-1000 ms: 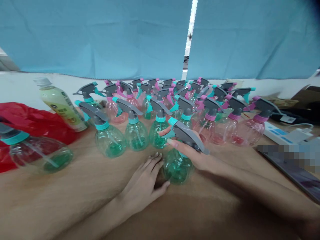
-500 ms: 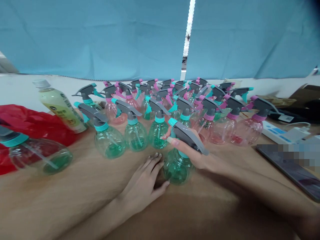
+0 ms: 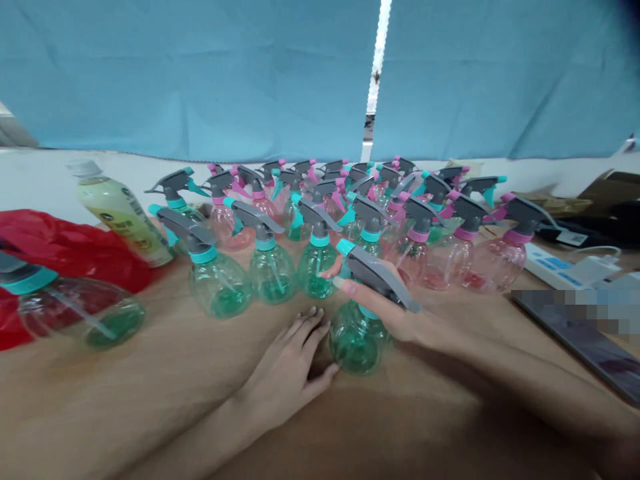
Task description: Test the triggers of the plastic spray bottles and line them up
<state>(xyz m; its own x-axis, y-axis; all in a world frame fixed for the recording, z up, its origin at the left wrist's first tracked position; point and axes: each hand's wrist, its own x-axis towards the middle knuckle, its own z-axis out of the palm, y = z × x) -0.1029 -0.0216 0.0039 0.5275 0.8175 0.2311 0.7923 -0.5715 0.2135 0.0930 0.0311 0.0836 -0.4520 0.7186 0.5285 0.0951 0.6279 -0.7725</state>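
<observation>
Right hand (image 3: 397, 321) is wrapped around the neck of a green spray bottle (image 3: 357, 341), clamped just under its grey head, with one finger reaching forward by the teal trigger. That bottle stands upright between both hands, on the wooden counter (image 3: 170, 393). Left hand (image 3: 287, 365) lies palm down on the wood with its fingers apart, its thumb tip right by the bottle's base; whether they touch, I cannot tell. Just beyond the left hand stand three teal-collared bottles (image 3: 273, 275), and beyond the right hand, three pink-collared bottles (image 3: 445, 263), with a crowd of both colours packed behind them. Well to the left of the left hand are another spray bottle (image 3: 75, 307) holding green liquid, a red bag (image 3: 100, 257) and a drink bottle (image 3: 127, 217). Right of the right hand, a dark flat device (image 3: 575, 347) lies near a white power strip (image 3: 550, 267). Farthest from the hands hangs a blue cloth (image 3: 200, 80).
</observation>
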